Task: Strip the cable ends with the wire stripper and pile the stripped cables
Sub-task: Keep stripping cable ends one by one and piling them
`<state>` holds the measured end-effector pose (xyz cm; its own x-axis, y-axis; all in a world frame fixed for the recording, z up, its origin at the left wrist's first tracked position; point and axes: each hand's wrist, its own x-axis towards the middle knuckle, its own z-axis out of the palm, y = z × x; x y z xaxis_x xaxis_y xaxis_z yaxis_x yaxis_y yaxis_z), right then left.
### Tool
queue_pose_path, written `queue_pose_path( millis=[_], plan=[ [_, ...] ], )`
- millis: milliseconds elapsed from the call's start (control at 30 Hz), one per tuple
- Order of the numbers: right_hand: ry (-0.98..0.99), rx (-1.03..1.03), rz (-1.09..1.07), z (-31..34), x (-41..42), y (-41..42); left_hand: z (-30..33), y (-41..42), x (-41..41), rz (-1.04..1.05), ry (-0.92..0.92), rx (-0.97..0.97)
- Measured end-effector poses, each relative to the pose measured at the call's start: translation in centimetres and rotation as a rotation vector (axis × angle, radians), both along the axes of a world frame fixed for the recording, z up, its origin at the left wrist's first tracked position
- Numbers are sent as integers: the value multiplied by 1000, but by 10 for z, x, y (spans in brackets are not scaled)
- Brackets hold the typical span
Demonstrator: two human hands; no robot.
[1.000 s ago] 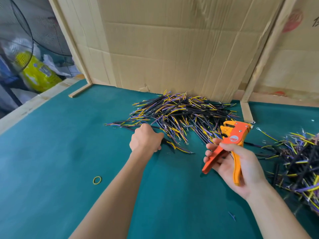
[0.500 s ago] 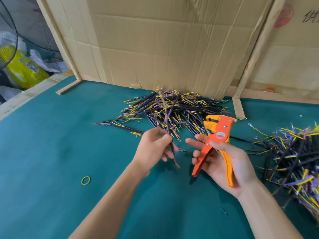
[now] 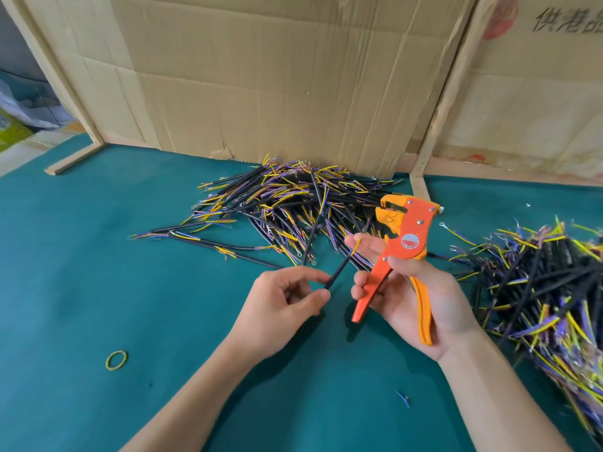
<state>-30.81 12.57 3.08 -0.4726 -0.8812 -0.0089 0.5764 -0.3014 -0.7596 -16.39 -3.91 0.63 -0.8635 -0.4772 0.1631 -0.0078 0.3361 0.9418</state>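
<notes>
Orange wire stripper (image 3: 403, 252) gripped in right hand (image 3: 421, 301), handles spread, head up; left hand (image 3: 280, 308) pinches one cable (image 3: 339, 269) just left of it, prob ready to feed; piles behind & right.

Cable pile (image 3: 287, 207) behind hands; second pile (image 3: 538, 288) right.

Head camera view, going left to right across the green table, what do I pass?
Yellow rubber band → left hand pinching a black cable → orange wire stripper in the right hand → cable pile at the right edge.
</notes>
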Motion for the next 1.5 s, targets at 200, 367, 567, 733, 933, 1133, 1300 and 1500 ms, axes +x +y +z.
queue_pose_path(
  millis=[200,367,567,733,933,1133,1300,1500],
  plan=[
    [-28,8,20,-1,0,-3,-1,-3,-2,-8,-2,54],
    [-76,-28,22,-1,1,-4,-2,-5,-5,46,10,81],
    [-84,-38,-40,-3,-1,-4,-1,-5,-6,90,4,74],
    [-46,-57,-42,-4,-1,-4,-2,-3,-5,61,-42,41],
    [-31,-99,-32,-4,-2,-2,-3,-4,-5,70,-56,33],
    [-10,-45,-14,-7,-1,-4,0,-2,-4,57,-43,-10],
    [-14,-37,31,-7,2,-5,2,-4,-7,63,-1,36],
    [29,4,86,-6,14,-12,8,-2,-8,70,157,191]
  ],
)
